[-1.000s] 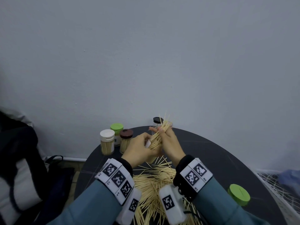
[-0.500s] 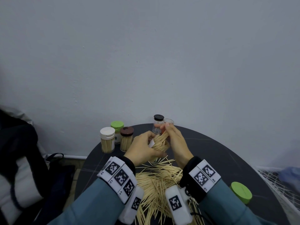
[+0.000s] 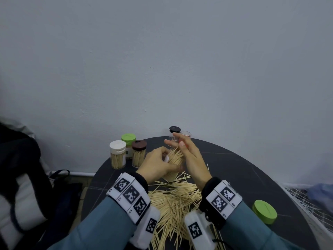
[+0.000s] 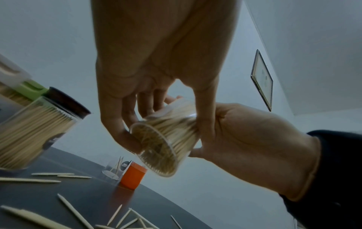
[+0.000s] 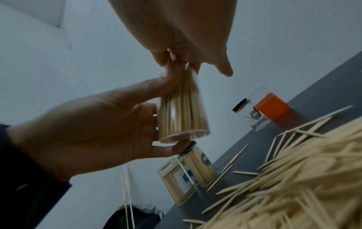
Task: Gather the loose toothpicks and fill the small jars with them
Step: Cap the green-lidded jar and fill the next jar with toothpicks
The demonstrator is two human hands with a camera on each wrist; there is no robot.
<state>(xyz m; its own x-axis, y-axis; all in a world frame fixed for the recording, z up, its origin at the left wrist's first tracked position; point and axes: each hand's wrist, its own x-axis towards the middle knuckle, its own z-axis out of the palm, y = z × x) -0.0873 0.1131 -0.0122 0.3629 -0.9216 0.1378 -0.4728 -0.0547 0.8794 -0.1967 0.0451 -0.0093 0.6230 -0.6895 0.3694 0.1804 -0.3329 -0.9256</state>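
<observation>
We fill a jar with toothpicks
Our left hand (image 3: pixel 156 167) grips the jar (image 4: pixel 164 139); our right hand (image 3: pixel 191 157) spreads flat on the sticks (image 3: pixel 175 156) poking out

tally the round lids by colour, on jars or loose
white lid: 1
green lids: 2, the green lid on a jar and the loose green lid
brown lid: 1
black lid: 1
total: 5

You face a plain pale grey-blue wall (image 3: pixel 162 60) behind a round dark table (image 3: pixel 234 168). 1 framed picture (image 4: pixel 262 80) hangs on the wall. A dark bag (image 3: pixel 21 177) sits left, white wire mesh (image 3: pixel 306 199) right.
</observation>
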